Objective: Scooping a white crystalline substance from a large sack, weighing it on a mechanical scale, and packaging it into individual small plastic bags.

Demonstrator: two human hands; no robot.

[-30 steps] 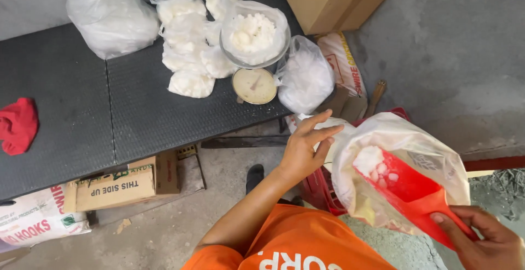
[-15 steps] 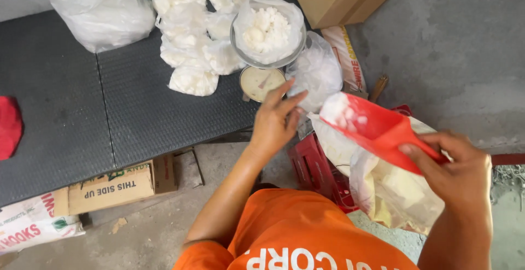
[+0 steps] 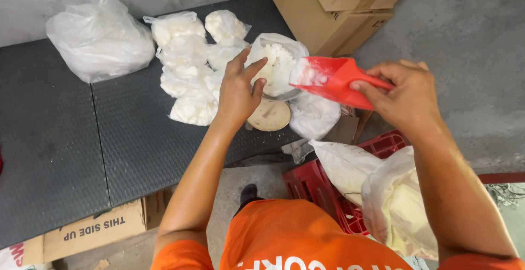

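Scooping step in hand, head view: red scoop [image 3: 333, 78] w/ white lumps is gripped by right hand [image 3: 407, 98], mouth at open bag [image 3: 276, 65] on scale [image 3: 269, 115]. Bag rim is pinched by left hand [image 3: 236, 89]. Next: probably a tilt into bag. Filled bags [image 3: 188, 65] crowd left; bench [image 3: 65, 139] edge near.

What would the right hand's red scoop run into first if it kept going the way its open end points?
Most likely the open clear bag of white lumps that the left hand holds; the red scoop in the right hand already nearly touches it, though depth is unclear.
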